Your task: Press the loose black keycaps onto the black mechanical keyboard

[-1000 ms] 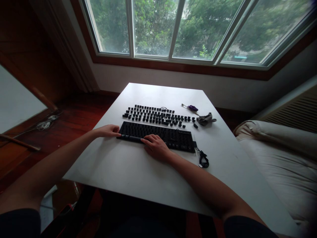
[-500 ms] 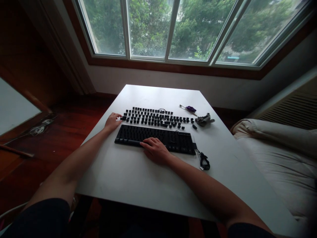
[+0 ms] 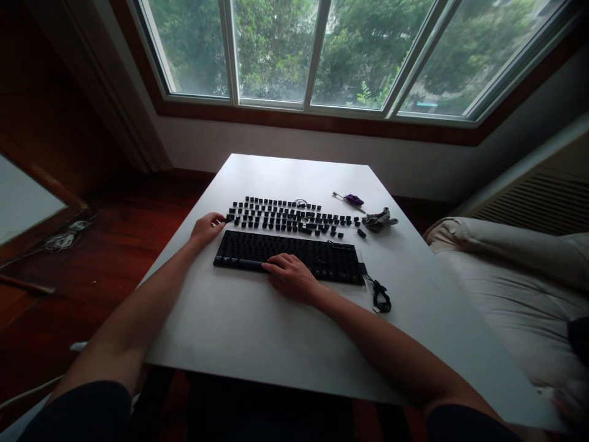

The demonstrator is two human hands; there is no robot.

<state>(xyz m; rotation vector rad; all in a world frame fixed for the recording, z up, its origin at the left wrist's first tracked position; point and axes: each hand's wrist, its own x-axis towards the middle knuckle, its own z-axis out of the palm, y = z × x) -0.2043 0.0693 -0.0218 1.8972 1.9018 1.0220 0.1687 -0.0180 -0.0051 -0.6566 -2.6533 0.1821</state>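
A black keyboard lies on the white table, most of its keys bare and a row of caps along the front edge. Loose black keycaps stand in rows just behind it. At the left end of these rows, my left hand pinches a wide keycap, which looks tilted. My right hand rests with fingers extended over the keyboard's front edge, near its middle, holding nothing that I can see.
A coiled black USB cable lies right of the keyboard. Behind it are a crumpled grey cloth or glove, a purple object and a thin brush-like stick. A padded seat stands right of the white table.
My left fingers have closed on the wide keycap at the row's left end, and it has tilted. My right hand stays on the keyboard. The view has shifted slightly.
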